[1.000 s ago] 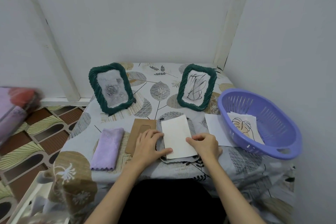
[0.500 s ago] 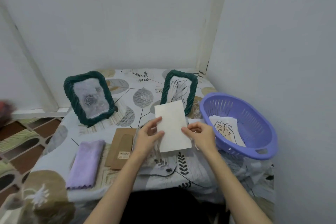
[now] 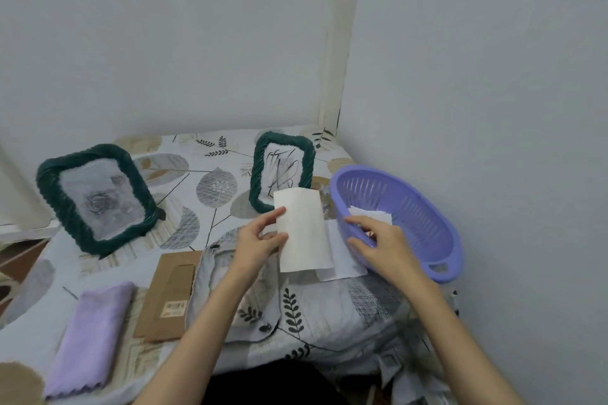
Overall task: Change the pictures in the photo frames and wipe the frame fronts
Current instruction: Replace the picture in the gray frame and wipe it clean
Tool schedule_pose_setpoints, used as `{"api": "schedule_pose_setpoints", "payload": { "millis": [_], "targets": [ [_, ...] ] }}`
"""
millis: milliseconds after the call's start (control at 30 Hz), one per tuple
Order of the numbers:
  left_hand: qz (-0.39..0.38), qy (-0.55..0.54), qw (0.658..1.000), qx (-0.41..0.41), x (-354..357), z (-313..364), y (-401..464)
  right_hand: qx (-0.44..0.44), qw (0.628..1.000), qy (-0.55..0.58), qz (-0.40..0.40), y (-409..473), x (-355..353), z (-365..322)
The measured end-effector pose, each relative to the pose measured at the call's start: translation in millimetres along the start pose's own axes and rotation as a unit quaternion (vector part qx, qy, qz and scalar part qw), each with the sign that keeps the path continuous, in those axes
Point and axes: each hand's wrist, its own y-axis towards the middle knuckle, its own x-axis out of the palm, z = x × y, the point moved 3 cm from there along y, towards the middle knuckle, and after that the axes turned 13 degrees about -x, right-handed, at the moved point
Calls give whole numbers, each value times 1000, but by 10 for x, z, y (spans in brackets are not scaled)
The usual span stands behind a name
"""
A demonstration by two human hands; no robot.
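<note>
My left hand (image 3: pixel 260 240) holds a white picture sheet (image 3: pixel 304 230) upright by its left edge, blank back toward me. My right hand (image 3: pixel 383 242) is off the sheet with its fingers spread, reaching over the near rim of the purple basket (image 3: pixel 424 207), where more white pictures (image 3: pixel 375 216) lie. Two green rope-edged photo frames stand at the back: the left frame (image 3: pixel 95 199) shows a grey rose, the right frame (image 3: pixel 281 171) a black line drawing. A frame (image 3: pixel 230 289) lies face down under my left wrist. Its brown backing board (image 3: pixel 172 296) lies beside a folded purple cloth (image 3: pixel 92 339).
A second white sheet (image 3: pixel 342 256) lies flat on the leaf-print tablecloth (image 3: pixel 217 187) next to the basket. Walls close in behind and on the right. The table's left edge drops to a patterned floor (image 3: pixel 16 260).
The sheet has been lifted off the face-down frame and carried right toward the basket. My right hand has let go of it and reached to the basket rim. The view has swung right.
</note>
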Motion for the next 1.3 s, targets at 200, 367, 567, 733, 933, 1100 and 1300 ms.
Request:
{"api": "schedule_pose_setpoints", "payload": {
  "millis": [200, 367, 567, 733, 933, 1100, 1300],
  "targets": [
    [9, 193, 979, -63, 232, -189, 351, -4, 999, 21, 45, 137, -193, 35],
    [-10, 371, 928, 13, 463, -311, 449, -10, 999, 32, 34, 142, -112, 31],
    [6, 497, 863, 95, 545, -447, 462, 7, 1000, 5, -3, 96, 133, 19],
    [27, 528, 837, 140, 537, -462, 522, 7, 999, -30, -37, 47, 293, 35],
    [27, 450, 883, 132, 533, -371, 478, 19, 998, 0, -53, 36, 258, 15],
    [-24, 224, 970, 89, 633, 10, 287, 138, 988, 71, 18, 172, -102, 377],
    [-49, 237, 967, 77, 711, 78, 227, 325, 918, -91, -210, 331, -174, 825]
  ]
}}
